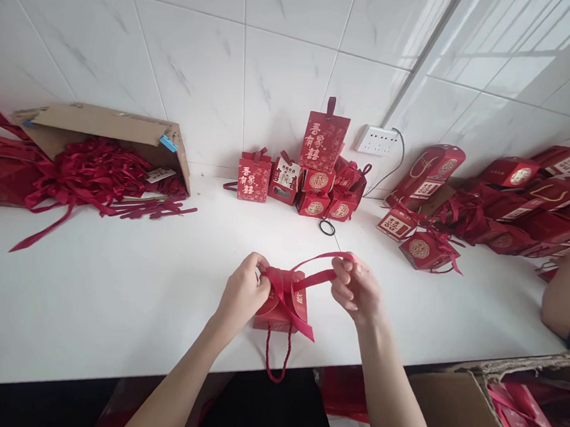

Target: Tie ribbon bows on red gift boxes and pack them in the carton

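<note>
A small red gift box (280,322) sits near the table's front edge, its red rope handle (276,377) hanging over the edge. A red ribbon (300,321) crosses the top of the box, one end lying over its front right corner. At the box's upper left, my left hand (248,288) pinches the ribbon with closed fingers. My right hand (358,288), raised to the right of the box, has its fingers closed on the ribbon, which runs back to the box in a loop of two strands.
A cardboard box (109,123) spilling red ribbons (105,170) lies back left. Small red boxes (316,182) stand by the wall near a power strip (379,141). More boxes (512,205) pile up right, near another person's arm (567,295). An open carton (461,411) is lower right.
</note>
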`<move>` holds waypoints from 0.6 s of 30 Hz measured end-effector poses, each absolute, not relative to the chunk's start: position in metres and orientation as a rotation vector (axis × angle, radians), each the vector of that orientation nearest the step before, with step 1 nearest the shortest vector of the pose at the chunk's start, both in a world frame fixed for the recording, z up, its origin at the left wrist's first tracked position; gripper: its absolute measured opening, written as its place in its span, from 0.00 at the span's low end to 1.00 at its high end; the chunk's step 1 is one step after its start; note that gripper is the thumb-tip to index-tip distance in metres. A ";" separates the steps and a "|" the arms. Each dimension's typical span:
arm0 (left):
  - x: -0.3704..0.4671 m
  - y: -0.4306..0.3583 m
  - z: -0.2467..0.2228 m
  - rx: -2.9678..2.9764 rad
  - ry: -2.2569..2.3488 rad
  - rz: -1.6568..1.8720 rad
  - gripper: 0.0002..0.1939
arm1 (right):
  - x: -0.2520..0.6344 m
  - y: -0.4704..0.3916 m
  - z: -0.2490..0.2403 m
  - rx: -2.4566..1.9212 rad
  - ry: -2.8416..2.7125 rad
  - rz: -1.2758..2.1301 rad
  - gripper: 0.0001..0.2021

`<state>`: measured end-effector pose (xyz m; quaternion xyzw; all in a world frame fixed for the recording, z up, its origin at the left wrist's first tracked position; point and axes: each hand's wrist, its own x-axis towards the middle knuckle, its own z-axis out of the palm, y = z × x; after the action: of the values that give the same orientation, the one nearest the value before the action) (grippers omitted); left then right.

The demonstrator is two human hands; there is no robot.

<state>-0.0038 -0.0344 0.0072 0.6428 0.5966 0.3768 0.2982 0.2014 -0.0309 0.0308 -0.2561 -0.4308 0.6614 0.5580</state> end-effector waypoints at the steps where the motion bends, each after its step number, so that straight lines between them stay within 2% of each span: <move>1: -0.006 -0.032 0.009 1.628 1.580 1.059 0.08 | 0.204 -0.033 0.033 -0.618 -1.023 1.501 0.13; 7: -0.036 -0.017 0.009 1.180 1.546 1.455 0.05 | 0.226 -0.042 0.038 -0.636 -1.025 1.218 0.11; 14: -0.078 -0.017 0.012 1.351 1.732 0.979 0.22 | 0.246 -0.045 0.037 -0.700 -0.924 1.026 0.11; 16: -0.084 -0.018 0.017 1.339 1.784 0.939 0.26 | 0.247 -0.041 0.040 -0.694 -0.918 0.964 0.12; 18: -0.087 -0.015 0.024 1.330 1.678 1.050 0.26 | 0.243 -0.036 0.046 -0.693 -0.940 0.907 0.12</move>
<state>-0.0874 -0.0154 0.0237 0.5182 0.6539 0.4093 0.3694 0.2433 -0.0362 0.0455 -0.3158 -0.4285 0.4132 0.7388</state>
